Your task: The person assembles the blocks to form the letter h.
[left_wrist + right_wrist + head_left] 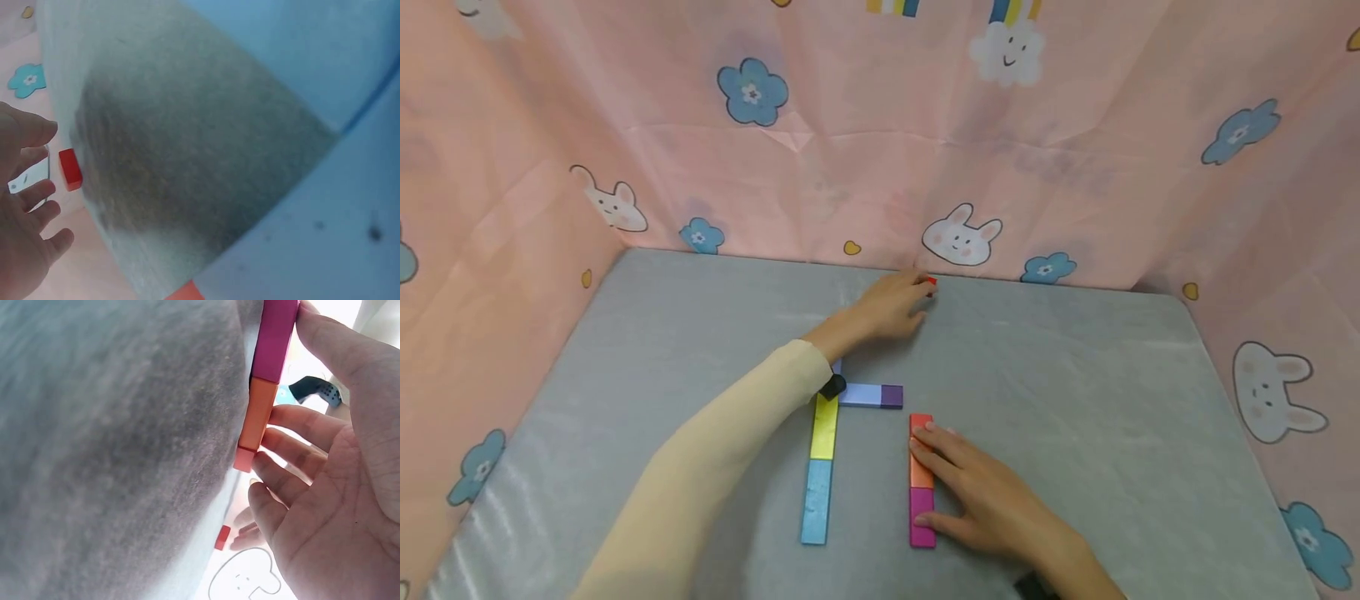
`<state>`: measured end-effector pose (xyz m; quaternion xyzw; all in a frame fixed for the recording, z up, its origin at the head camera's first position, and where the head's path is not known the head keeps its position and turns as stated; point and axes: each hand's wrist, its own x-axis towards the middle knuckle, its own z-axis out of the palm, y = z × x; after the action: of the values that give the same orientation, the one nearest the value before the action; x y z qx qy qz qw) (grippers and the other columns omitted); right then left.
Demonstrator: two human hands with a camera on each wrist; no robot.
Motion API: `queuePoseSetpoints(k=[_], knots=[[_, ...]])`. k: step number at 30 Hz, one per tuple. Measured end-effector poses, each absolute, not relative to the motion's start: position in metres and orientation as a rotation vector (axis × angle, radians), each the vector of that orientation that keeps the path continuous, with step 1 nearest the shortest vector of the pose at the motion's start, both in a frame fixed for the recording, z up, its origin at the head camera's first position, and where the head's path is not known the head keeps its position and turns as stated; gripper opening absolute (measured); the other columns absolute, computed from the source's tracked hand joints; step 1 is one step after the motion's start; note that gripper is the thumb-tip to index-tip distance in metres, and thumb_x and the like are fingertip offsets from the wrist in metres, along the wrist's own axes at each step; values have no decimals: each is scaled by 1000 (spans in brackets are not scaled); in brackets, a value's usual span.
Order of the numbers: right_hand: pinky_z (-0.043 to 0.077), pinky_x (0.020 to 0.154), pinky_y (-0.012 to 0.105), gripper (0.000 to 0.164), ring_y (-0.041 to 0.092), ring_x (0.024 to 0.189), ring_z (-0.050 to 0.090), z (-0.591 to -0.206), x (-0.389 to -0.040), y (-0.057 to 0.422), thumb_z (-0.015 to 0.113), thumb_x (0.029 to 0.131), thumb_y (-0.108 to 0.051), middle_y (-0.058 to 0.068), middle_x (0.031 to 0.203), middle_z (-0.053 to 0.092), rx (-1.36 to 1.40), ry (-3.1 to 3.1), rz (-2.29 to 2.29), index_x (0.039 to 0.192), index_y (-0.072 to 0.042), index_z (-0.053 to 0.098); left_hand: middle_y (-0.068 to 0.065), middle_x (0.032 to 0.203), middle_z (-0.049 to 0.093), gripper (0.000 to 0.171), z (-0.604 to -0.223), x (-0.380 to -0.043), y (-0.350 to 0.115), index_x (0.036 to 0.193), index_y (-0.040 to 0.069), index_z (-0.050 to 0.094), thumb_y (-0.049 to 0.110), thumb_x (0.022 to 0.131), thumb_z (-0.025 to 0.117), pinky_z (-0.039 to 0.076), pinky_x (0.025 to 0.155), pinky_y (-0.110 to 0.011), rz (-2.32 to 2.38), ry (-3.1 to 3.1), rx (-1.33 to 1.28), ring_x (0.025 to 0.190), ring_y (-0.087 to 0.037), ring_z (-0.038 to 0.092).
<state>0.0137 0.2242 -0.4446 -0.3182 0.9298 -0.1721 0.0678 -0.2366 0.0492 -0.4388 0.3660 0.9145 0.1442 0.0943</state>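
My left hand (pixel 887 308) reaches to the far edge of the table, fingers apart, beside a small red block (pixel 932 283). In the left wrist view that red block (pixel 70 169) shows just past the fingertips, with a gap between. On the near side, my right hand (pixel 977 492) lies along a straight row of blocks: magenta (pixel 922 502), orange (pixel 920 477) and a short coral one (pixel 919 421) at the far end. Its thumb touches the magenta block (pixel 275 340), while the extended fingers touch the orange block (pixel 257 412) and the coral end.
Left of that row, a light blue block (pixel 816 504) and a yellow block (pixel 823 429) stand end to end. A periwinkle block (pixel 860 395) and a dark purple one (pixel 892 397) branch rightward. My left sleeve (pixel 737 433) crosses above the grey table (pixel 1075 375); a pink curtain (pixel 850 167) surrounds it.
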Motion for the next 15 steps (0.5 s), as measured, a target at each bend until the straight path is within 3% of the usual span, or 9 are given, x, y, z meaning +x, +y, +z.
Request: queuePoseSetpoints(k=[6, 11, 15], knots=[[44, 124, 48, 81, 23, 153, 48, -445, 14, 224, 74, 94, -59, 4, 165, 47, -958, 2790, -519, 157, -12, 52, -13, 177, 23, 55, -442, -238, 52, 162, 14, 42, 25, 109, 54, 20, 136, -51, 294, 2654, 1056, 167, -31, 19], [44, 124, 49, 81, 23, 153, 47, -444, 14, 224, 75, 94, -57, 3, 166, 46, -942, 2779, -521, 157, -12, 51, -12, 179, 17, 57, -442, -240, 55, 165, 14, 36, 25, 111, 50, 18, 137, -50, 273, 2635, 1018, 168, -29, 14], [45, 123, 49, 81, 23, 154, 47, -443, 14, 225, 74, 95, -57, 3, 167, 45, -924, 2768, -524, 158, -12, 50, -12, 178, 20, 58, -442, -240, 56, 166, 13, 33, 25, 112, 48, 18, 137, -49, 241, 2629, 1024, 167, -29, 17]])
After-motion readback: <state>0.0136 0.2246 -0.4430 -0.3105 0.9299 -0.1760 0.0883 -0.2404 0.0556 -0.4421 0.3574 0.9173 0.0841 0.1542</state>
